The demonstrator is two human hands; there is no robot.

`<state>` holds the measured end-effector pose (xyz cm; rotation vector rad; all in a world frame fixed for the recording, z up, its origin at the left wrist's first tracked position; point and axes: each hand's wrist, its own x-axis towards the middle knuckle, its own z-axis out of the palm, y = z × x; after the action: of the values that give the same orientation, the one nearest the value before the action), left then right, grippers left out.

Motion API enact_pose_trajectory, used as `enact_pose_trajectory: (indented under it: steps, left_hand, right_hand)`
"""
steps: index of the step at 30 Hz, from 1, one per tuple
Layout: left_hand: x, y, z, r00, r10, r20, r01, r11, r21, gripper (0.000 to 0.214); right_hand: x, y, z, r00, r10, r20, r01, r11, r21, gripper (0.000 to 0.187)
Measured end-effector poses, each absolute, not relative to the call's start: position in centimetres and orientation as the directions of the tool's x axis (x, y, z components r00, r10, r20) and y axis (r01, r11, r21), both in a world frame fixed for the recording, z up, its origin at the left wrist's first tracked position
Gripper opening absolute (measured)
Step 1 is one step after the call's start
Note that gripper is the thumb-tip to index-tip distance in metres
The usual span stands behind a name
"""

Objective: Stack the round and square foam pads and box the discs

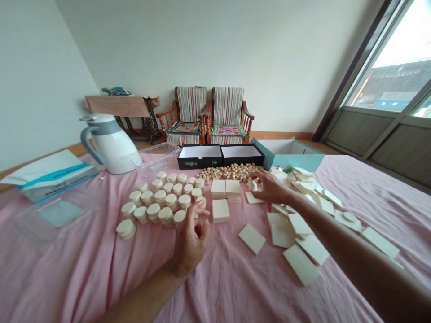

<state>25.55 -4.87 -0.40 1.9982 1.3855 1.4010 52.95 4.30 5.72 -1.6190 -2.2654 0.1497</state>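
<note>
My left hand (193, 235) hovers over the front right of the round wooden disc stacks (166, 215), its fingers loosely curled and apart, with nothing in them. My right hand (272, 186) reaches forward, fingertips pinched around a small whitish piece (255, 185), partly hidden by the fingers. Just below it lies a flat square tile (255, 197). Between my hands stand neat stacks of square wooden tiles (220, 210). A single square tile (252, 238) lies nearer to me. Loose square tiles (303, 264) are heaped to the right, partly behind my right forearm.
Behind the stacks lies a pile of small wooden pieces (232, 172). Two black box halves (200, 163) and a light blue box (292, 159) stand at the back. A white jug (116, 150), clear plastic trays (57, 215) and a blue-white package (54, 179) sit left.
</note>
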Motion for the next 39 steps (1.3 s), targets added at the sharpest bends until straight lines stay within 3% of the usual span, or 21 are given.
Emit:
enact_pose_trajectory:
  steps: [4, 7, 11, 19, 27, 31, 35, 39]
  left_hand:
    - [25.5, -4.8, -0.4, 0.051, 0.854, 0.517, 0.523, -0.464, 0.715, 0.043]
    - [25.4, -4.9, -0.5, 0.055, 0.856, 0.514, 0.527, -0.462, 0.713, 0.043]
    - [25.5, -4.9, -0.4, 0.072, 0.854, 0.516, 0.529, -0.471, 0.706, 0.042]
    - [25.4, -4.9, -0.4, 0.075, 0.853, 0.516, 0.536, -0.471, 0.701, 0.04]
    - [25.4, -4.9, -0.3, 0.084, 0.851, 0.518, 0.544, -0.475, 0.692, 0.039]
    - [25.5, -4.9, -0.3, 0.09, 0.848, 0.522, 0.54, -0.482, 0.69, 0.039]
    - [25.4, -4.8, -0.6, 0.1, 0.861, 0.499, 0.533, -0.47, 0.703, 0.04]
    - [25.5, -4.8, -0.6, 0.095, 0.86, 0.501, 0.539, -0.468, 0.701, 0.04]
  right_hand:
    - [52.9, 4.8, 6.8, -0.214, 0.93, 0.298, 0.913, 0.299, -0.279, 0.042]
    - [52.3, 4.3, 6.8, -0.191, 0.964, 0.184, 0.932, 0.237, -0.275, 0.038]
    - [50.4, 2.2, 5.7, -0.139, 0.989, 0.057, 0.985, 0.144, -0.098, 0.033]
    - [47.0, 0.9, 3.6, 0.02, 0.994, 0.112, 0.999, -0.025, 0.039, 0.045]
    - [47.1, 1.7, 3.2, 0.042, 0.998, 0.038, 0.997, -0.045, 0.061, 0.042]
    - [48.5, 2.1, 3.3, -0.022, 1.0, -0.002, 1.0, 0.022, 0.012, 0.043]
    - [50.2, 1.9, 3.2, -0.261, 0.962, -0.076, 0.964, 0.255, -0.08, 0.037]
    - [51.0, 1.2, 2.9, -0.277, 0.959, -0.054, 0.957, 0.271, -0.105, 0.054]
